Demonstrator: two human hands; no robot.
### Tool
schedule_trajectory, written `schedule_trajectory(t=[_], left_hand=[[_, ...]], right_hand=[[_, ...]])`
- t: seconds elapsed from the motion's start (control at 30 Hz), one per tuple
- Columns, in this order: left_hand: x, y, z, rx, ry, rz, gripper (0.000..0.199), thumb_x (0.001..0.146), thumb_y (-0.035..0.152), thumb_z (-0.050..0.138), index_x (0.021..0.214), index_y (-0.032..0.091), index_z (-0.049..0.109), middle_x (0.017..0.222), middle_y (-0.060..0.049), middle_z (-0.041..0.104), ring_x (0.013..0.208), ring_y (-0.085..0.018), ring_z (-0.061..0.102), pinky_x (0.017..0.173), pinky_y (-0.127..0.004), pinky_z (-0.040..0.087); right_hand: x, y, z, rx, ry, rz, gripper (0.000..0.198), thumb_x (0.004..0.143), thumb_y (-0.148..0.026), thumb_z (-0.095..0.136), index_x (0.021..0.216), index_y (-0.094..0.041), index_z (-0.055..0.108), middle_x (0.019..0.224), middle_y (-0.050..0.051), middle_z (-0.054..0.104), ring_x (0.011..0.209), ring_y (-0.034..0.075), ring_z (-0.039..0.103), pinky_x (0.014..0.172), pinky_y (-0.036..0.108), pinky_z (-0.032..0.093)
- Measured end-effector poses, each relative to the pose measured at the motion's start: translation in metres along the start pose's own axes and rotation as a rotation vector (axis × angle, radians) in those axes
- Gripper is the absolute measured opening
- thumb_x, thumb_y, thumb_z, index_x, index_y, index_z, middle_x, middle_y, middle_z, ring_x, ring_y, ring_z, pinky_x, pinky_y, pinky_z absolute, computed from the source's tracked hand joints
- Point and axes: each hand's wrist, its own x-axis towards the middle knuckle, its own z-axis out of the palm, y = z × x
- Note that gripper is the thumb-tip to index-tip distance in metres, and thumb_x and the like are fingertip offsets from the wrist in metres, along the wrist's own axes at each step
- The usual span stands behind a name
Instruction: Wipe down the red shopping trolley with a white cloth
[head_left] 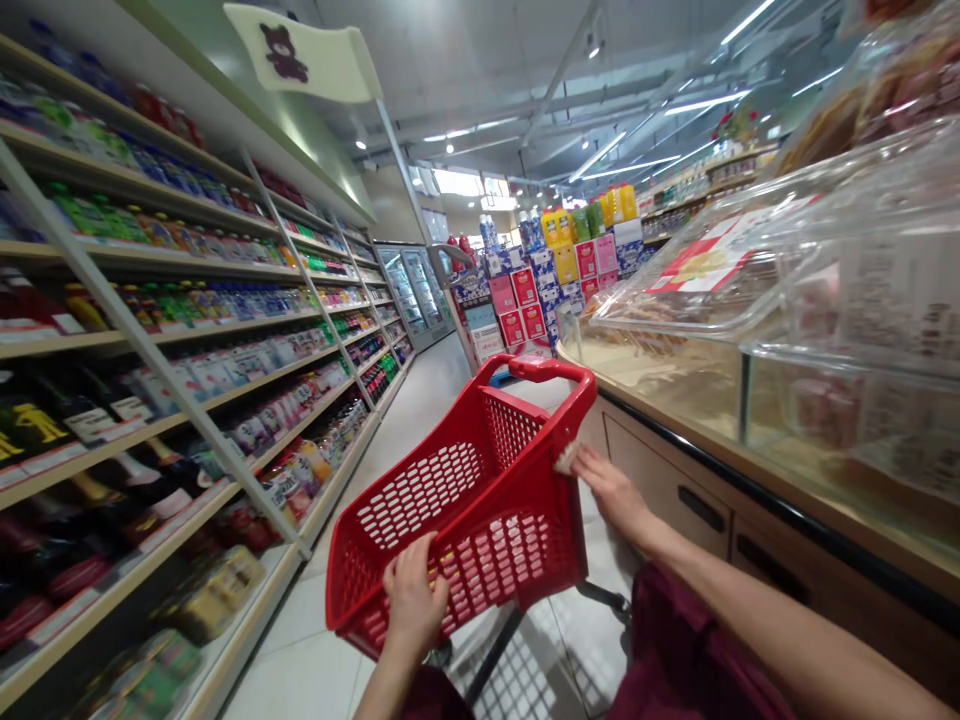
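Between tall pale bottle shelves [180,383] and a wood-fronted glass display desk [660,460]: our red perforated-plastic shopping cart [517,490]. We've hooked our left hand's [416,590] fingers over its side rim, likely to stop it rolling. Our right hand [611,490]: fingers pinching a small off-white cloth [566,458] against the handle-end corner, presumably for firm contact.
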Motion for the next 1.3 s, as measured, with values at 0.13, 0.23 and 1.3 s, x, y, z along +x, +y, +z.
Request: schedule_trajectory(t=[0.13, 0.23, 1.3], left_hand=[[-0.001, -0.009, -0.001, 0.031, 0.027, 0.003, 0.044, 0.064, 0.013, 0.038, 0.106, 0.018, 0.049, 0.105, -0.007, 0.059, 0.1, -0.02, 0.051, 0.088, -0.038, 0.031], [-0.001, -0.017, -0.002, 0.056, 0.021, 0.005, 0.041, 0.065, 0.015, 0.039, 0.105, 0.018, 0.049, 0.103, -0.007, 0.06, 0.098, -0.021, 0.052, 0.089, -0.038, 0.032], [0.017, 0.032, 0.002, -0.097, -0.146, 0.191, 0.068, 0.062, 0.007, 0.038, 0.129, 0.011, 0.028, 0.135, -0.012, 0.035, 0.127, -0.021, 0.025, 0.102, -0.047, 0.022]], right_hand=[[-0.009, 0.001, -0.012, 0.029, -0.032, 0.035, 0.046, 0.078, -0.003, 0.035, 0.116, -0.022, 0.052, 0.119, 0.005, 0.054, 0.118, 0.017, 0.039, 0.096, 0.038, 0.04], [0.041, 0.017, -0.031, -0.023, 0.199, 0.213, 0.047, 0.077, -0.003, 0.035, 0.119, -0.018, 0.05, 0.125, 0.007, 0.048, 0.123, 0.018, 0.033, 0.102, 0.041, 0.032], [-0.007, -0.06, 0.0, 0.005, -0.209, -0.2, 0.038, 0.085, -0.01, 0.034, 0.115, -0.022, 0.053, 0.114, 0.003, 0.057, 0.118, 0.016, 0.04, 0.091, 0.032, 0.046]])
